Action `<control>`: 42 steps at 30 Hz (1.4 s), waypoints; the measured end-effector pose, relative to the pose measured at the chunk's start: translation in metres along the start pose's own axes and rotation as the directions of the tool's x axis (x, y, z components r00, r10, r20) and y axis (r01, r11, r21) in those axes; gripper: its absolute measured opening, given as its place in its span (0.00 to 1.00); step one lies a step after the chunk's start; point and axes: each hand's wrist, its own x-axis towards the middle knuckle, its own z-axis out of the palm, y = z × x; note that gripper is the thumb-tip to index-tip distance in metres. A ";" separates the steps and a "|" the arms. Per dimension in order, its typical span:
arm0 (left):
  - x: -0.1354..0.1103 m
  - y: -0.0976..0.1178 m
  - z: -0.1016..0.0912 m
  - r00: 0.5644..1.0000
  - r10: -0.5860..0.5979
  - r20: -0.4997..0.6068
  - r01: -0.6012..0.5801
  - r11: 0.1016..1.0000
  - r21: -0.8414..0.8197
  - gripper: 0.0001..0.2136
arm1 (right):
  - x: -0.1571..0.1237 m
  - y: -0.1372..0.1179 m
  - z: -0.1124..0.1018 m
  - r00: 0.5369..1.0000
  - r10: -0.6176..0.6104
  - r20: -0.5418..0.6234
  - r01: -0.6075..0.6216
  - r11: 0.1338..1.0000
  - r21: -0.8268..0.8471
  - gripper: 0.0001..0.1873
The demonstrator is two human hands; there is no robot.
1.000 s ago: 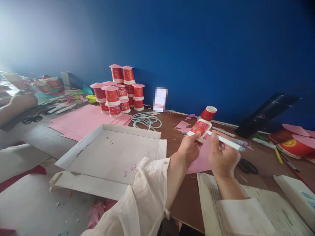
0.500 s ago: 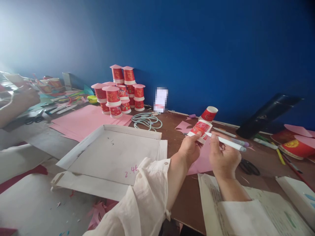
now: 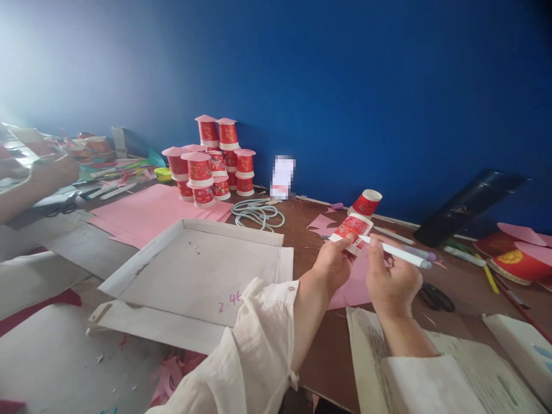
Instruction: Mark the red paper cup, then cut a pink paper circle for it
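My left hand (image 3: 333, 261) is closed around a red and white paper cup (image 3: 357, 227), which lies tilted with its printed side up. In my right hand (image 3: 393, 283) is a white marker (image 3: 401, 253), its tip at the side of the cup. A second pen with a purple end (image 3: 423, 253) shows just behind the marker; whether my hand holds it too, I cannot tell. Another red paper cup (image 3: 367, 203) leans beyond the held one. Under my hands lies a pink paper sheet (image 3: 351, 284), partly covered.
Stacked red cups with pink tops (image 3: 200, 172) stand by the blue wall. A shallow white box (image 3: 172, 276), pink sheets (image 3: 146, 210) and a coiled cable (image 3: 257, 213) lie leftward. Black scissors (image 3: 436, 296) and a black bottle (image 3: 468, 207) are rightward. Another person's hand (image 3: 54, 172) is far left.
The view has shifted very slightly. Both my hands keep their hold on the cup and the marker, the marker tip staying at the cup's side.
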 end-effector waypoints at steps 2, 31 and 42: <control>-0.001 0.000 0.000 1.000 0.003 0.004 -0.003 1.000 0.006 0.06 | 0.001 0.000 0.000 1.000 -0.016 -0.008 0.016 1.000 0.000 0.19; 0.000 -0.001 0.001 0.999 -0.026 -0.028 0.026 1.000 -0.012 0.06 | 0.002 -0.001 0.000 0.998 -0.055 -0.021 0.054 0.998 -0.021 0.20; -0.001 0.000 0.002 1.000 -0.021 -0.011 0.021 1.000 0.000 0.05 | 0.002 -0.002 -0.001 1.000 -0.018 -0.006 0.018 0.999 -0.034 0.23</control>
